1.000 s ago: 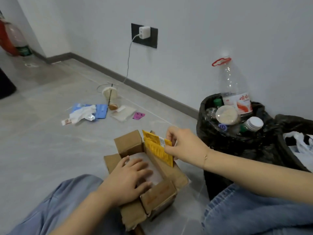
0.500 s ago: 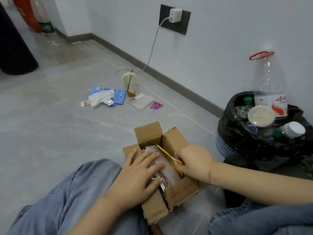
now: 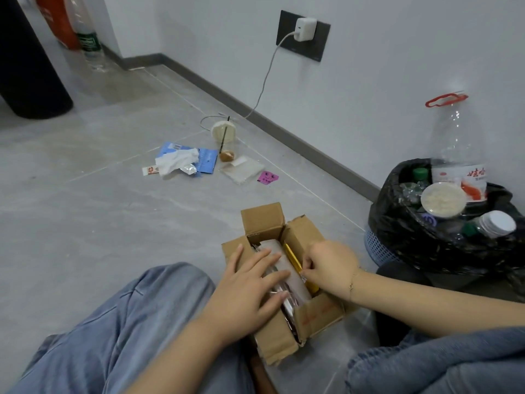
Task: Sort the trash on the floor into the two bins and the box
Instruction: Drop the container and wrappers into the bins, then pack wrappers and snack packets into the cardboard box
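The yellow packet [image 3: 292, 258] has gone from raised to wedged inside the cardboard box [image 3: 284, 282]. Right hand [image 3: 329, 263] pinches it; left hand [image 3: 250, 288] lies flat, fingers spread, on the contents. The lined bin [image 3: 443, 243] appears full. Tissue [image 3: 176, 162], blue wrappers [image 3: 206, 160] and a cup [image 3: 224, 135] remain on the floor.

Cardboard box [image 3: 287, 282] under both hands, packets inside. Left hand [image 3: 247, 291] flat on packets; right hand [image 3: 329, 263] at box's right wall, on an upright packet [image 3: 292, 258]. Lined bin [image 3: 443, 237] right of right hand, 1 big bottle [image 3: 457, 155] in it. Scattered trash: cup [image 3: 224, 135], tissue [image 3: 176, 162], beyond both hands.
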Motion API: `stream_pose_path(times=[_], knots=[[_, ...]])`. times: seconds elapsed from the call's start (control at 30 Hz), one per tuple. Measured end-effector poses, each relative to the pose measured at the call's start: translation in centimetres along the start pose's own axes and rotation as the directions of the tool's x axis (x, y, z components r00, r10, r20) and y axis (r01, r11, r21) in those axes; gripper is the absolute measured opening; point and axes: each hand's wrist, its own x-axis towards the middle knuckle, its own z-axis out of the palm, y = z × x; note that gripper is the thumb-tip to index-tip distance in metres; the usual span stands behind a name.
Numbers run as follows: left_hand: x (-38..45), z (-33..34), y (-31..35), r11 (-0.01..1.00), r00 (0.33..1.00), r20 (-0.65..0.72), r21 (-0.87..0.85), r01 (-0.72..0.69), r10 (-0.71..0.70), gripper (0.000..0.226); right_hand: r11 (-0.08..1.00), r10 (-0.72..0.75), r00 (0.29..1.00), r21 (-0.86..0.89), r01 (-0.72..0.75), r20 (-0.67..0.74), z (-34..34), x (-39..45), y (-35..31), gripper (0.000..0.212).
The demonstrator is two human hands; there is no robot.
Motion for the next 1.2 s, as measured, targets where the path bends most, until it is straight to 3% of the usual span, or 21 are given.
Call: stream_pose_path(times=[0.23,0.33,0.47,0.6,0.73,0.8,0.87,1.03,1.1,1.2], knots=[[1.0,0.1,0.5,0.999,0.999,0.042,0.035,0.004,-0.006,0.055,0.991,0.062,0.995,0.110,-0.071,0.076,-1.3,-0.1,0.5,0.013],[1.6,0.3,0.7,0.999,0.997,0.063,0.031,0.033,-0.034,0.053,0.964,0.151,0.988,0.217,-0.152,0.023,-4.0,-1.2,1.1,0.021],[2.0,0.4,0.6,0.996,0.995,0.054,-0.038,0.082,-0.080,0.048,0.940,0.173,0.985,0.300,-0.163,-0.008,-6.6,-3.1,0.4,0.014],[2.6,-0.1,0.8,0.987,0.992,0.003,-0.101,0.122,-0.123,0.046,0.966,0.211,0.977,0.157,-0.204,-0.031,-6.8,-4.6,-0.8,0.019],[3.9,-0.2,0.3,0.986,0.991,-0.032,-0.100,0.130,-0.134,0.044,0.952,0.302,0.948,0.074,-0.296,-0.095,-6.1,-5.2,0.4,0.048],[5.0,0.0,0.1,0.991,0.992,-0.051,-0.078,0.111,-0.116,0.044,0.912,0.384,0.923,0.170,-0.373,-0.034,-4.8,-4.8,1.3,0.058],[6.1,0.1,-0.2,0.992,0.993,-0.059,-0.082,0.097,-0.102,0.043,0.864,0.420,0.907,0.291,-0.411,0.033,-3.3,-3.6,1.7,0.053],[10.1,0.1,-2.3,0.994,0.996,-0.047,-0.083,0.072,-0.076,0.044,0.881,0.293,0.955,0.377,-0.286,0.038,-3.2,1.8,2.2,0.030],[11.3,-0.5,-3.6,0.991,0.996,-0.040,-0.107,0.076,-0.081,0.045,0.901,0.205,0.956,0.342,-0.269,0.212,-4.8,4.5,2.5,0.034],[12.6,-1.1,-5.6,0.983,0.993,-0.050,-0.152,0.099,-0.107,0.049,0.914,0.159,0.882,0.272,-0.302,0.443,-8.0,8.1,3.3,0.037]])
